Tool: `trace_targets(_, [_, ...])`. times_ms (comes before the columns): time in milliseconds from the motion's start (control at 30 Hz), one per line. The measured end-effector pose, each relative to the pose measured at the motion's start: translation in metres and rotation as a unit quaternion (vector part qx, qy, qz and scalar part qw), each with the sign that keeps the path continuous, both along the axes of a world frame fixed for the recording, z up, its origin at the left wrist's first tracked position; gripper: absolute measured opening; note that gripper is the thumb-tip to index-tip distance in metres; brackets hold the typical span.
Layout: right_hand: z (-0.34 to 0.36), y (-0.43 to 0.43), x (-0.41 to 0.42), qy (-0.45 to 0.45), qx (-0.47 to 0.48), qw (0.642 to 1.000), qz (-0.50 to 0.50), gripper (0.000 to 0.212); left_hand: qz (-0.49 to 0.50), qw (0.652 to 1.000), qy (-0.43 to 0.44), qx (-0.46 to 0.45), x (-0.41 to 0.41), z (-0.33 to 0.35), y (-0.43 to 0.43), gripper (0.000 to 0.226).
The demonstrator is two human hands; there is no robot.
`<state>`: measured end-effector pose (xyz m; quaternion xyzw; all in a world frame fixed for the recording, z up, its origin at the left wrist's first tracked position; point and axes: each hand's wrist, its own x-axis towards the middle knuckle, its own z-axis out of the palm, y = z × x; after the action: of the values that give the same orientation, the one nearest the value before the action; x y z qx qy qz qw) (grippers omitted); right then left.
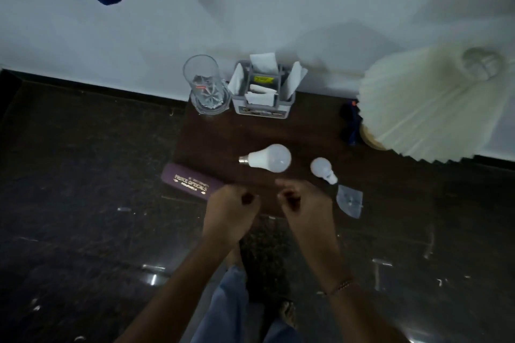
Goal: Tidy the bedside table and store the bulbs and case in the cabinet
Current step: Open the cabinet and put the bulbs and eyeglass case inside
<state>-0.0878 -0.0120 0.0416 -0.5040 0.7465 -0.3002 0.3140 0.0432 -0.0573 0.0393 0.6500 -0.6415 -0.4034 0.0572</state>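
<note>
A large white bulb (269, 158) lies on its side in the middle of the dark wooden bedside table (306, 131). A smaller white bulb (323, 169) lies to its right. A purple spectacle case (189, 181) with gold lettering rests at the table's front left corner. My left hand (230, 213) hovers over the front edge with fingers curled, just right of the case, holding nothing. My right hand (302, 205) is beside it, also curled and empty, just in front of the bulbs.
A clear glass (206, 86) and a grey organiser (264, 92) with white papers stand at the back by the wall. A pleated cream lamp (429, 103) fills the right side, with a small dark figure (351, 122) beside it. A clear plastic scrap (349, 200) lies front right.
</note>
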Motion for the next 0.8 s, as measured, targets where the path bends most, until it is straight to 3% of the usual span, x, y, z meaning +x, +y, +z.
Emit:
trace_targets(200, [-0.046, 0.065, -0.004, -0.062, 0.091, 0.992, -0.059, 0.01, 0.109, 0.979, 0.097, 0.144, -0.019, -0.038, 0.064, 0.029])
trace_targets(367, [-0.085, 0.079, -0.008, -0.134, 0.151, 0.972, -0.117, 0.007, 0.095, 0.98, 0.057, 0.164, -0.025, -0.081, 0.084, 0.036])
trace_targets(500, [-0.116, 0.07, -0.003, -0.227, 0.157, 0.933, -0.231, 0.026, 0.166, 0.966, 0.096, 0.175, -0.031, -0.113, 0.084, 0.045])
trace_targets(667, [-0.141, 0.065, 0.02, -0.224, 0.101, 0.925, -0.29, 0.041, 0.219, 0.944, 0.168, 0.18, -0.042, -0.142, 0.069, 0.056])
trace_targets(733, [-0.148, 0.067, 0.026, -0.247, 0.119, 0.903, -0.331, 0.057, 0.249, 0.926, 0.203, 0.2, -0.045, -0.15, 0.069, 0.06])
trace_targets(800, [-0.153, 0.069, 0.024, -0.281, 0.085, 0.884, -0.365, 0.058, 0.259, 0.91, 0.228, 0.23, -0.047, -0.156, 0.072, 0.062])
